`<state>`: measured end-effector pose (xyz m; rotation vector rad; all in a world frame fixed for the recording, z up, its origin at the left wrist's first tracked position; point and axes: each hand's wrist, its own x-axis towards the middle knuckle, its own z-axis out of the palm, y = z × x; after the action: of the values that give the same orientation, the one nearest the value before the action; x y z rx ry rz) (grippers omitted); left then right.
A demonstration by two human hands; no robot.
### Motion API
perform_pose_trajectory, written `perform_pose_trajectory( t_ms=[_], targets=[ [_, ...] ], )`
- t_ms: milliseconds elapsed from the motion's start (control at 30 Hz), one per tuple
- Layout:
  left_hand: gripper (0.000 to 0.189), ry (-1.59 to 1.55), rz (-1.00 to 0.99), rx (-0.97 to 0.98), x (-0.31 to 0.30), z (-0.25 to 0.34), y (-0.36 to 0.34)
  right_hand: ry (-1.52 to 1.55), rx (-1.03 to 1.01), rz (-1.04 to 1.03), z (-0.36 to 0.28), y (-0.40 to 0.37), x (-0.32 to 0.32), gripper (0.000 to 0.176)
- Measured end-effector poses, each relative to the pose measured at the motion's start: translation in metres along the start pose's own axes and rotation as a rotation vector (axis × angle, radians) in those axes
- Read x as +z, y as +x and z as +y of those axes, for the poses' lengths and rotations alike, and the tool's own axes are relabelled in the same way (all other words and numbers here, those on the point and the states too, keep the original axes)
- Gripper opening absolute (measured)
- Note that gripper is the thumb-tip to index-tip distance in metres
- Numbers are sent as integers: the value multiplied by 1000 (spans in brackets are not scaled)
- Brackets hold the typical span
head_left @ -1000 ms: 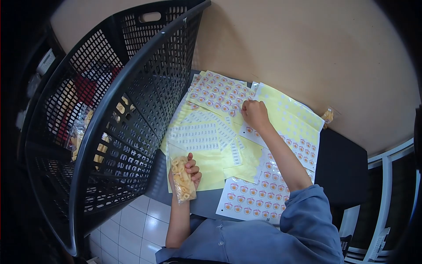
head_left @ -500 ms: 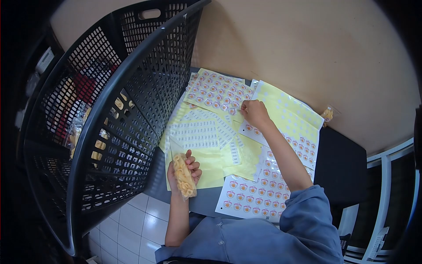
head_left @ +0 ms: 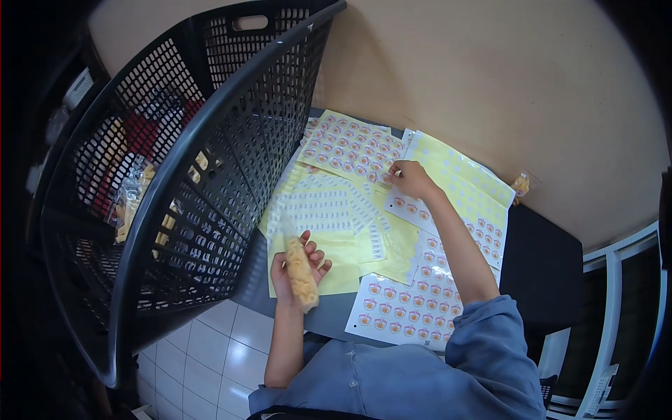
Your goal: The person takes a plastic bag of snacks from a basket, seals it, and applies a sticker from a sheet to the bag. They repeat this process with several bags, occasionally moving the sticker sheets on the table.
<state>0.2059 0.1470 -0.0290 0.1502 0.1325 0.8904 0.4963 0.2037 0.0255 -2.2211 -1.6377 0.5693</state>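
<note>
My left hand [head_left: 281,278] is wrapped loosely around a clear bag of pale yellow ring-shaped snacks [head_left: 302,274], tilted in the palm. The bag's empty top end points away from me, over the label sheets. My right hand [head_left: 414,180] is closed in a pinch at the lower right corner of a sheet of round stickers [head_left: 350,145]. Whether a single sticker is between the fingertips is too small to tell. Below that sheet are white label strips [head_left: 318,210] on yellow backing. A larger sticker sheet [head_left: 399,308] reaches under my right forearm.
A tall black perforated basket [head_left: 210,140] stands at the left, with bagged snacks [head_left: 133,199] visible inside. Partly used yellow backing [head_left: 458,168] lies against the wall. Another small snack bag [head_left: 521,185] rests by the table's back edge. White floor tiles [head_left: 210,350] show below.
The snack bag in my left hand has turned and moved slightly right. My right hand has shifted slightly right at the sticker sheet's corner. The whole view has shifted slightly.
</note>
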Motion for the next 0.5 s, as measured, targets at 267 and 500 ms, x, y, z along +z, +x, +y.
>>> perform_pose_trajectory(
  t_ms=[267,500],
  targets=[
    [31,869,233,289,41,-14,1,596,-284,247,-1,-23,-15,14],
    [30,927,146,299,62,-20,8,217,-772,-70,-86,-108,-38,12]
  ],
)
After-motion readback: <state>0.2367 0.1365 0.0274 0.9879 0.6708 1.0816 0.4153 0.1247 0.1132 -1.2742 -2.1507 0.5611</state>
